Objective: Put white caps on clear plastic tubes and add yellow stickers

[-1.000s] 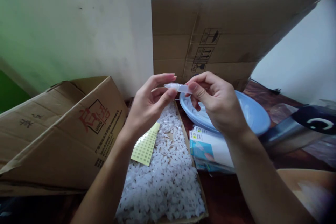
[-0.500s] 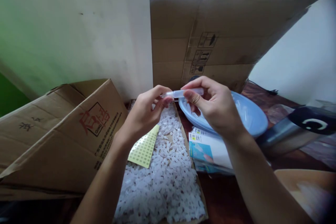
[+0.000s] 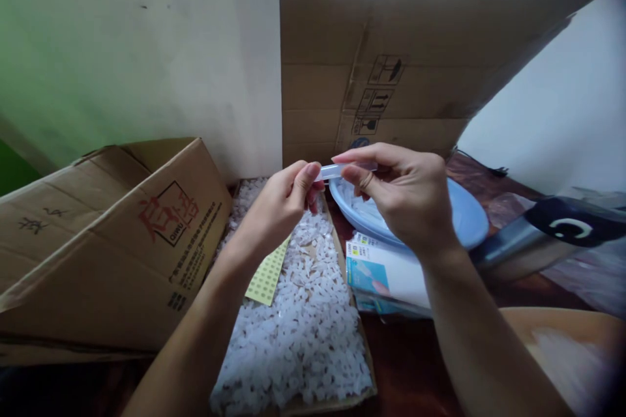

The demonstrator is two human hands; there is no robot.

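Note:
Between my two hands lies a small translucent plastic tube (image 3: 333, 171), held nearly level. My left hand (image 3: 288, 192) pinches its left end with thumb and fingers, which cover that end. Thumb and fingers of my right hand (image 3: 398, 189) grip the right part. Below is a shallow cardboard tray (image 3: 370, 383) filled with many small white translucent plastic pieces (image 3: 303, 339). A yellow sheet of small round stickers (image 3: 268, 277) rests on them, partly hidden by my left forearm.
A blue basin (image 3: 472, 221) with clear plastic items stands behind my right hand. Printed packaging cards (image 3: 391, 280) lie beside the tray. An open cardboard box (image 3: 122, 254) is at left, a big cardboard sheet (image 3: 415, 32) behind. At right are a dark-and-silver cylinder (image 3: 518, 247) and an orange basin (image 3: 562, 316).
My left thumb has moved up over the tube's left end, covering the narrow tip that showed before. Both hands still hold the tube, and the view has shifted slightly.

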